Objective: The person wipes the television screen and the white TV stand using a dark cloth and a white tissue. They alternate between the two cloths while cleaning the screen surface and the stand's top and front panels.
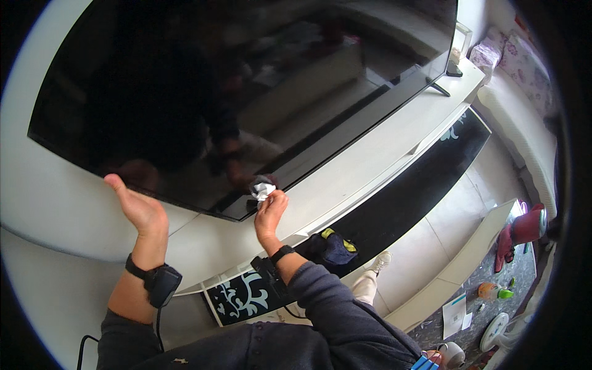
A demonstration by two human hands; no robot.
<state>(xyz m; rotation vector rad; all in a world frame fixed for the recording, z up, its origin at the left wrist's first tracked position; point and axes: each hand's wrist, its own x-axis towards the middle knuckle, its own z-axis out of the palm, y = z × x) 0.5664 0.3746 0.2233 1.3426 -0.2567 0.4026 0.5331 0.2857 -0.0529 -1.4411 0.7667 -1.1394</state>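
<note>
A large black flat-screen television (296, 106) stands on a white TV cabinet (365, 150), its glossy screen showing reflections. At its lower corner nearest me, my right hand (272, 215) pinches a crumpled white tissue (264, 190) and presses it to the bottom of the screen. My left hand (144, 210) is against the television's left side edge, with the palm towards me and the thumb pointing up and outward. The other left fingers are hidden behind the panel. Black straps circle both wrists, and a black device (163, 284) sits on the left one.
Below the cabinet top runs a black shelf (397, 208) with a pale floral pattern; a dark blue and yellow item (340, 249) lies on it. At right, a coffee table (428, 303) bears papers (454, 317) and an orange bottle (488, 291). A sofa (520, 115) stands beyond.
</note>
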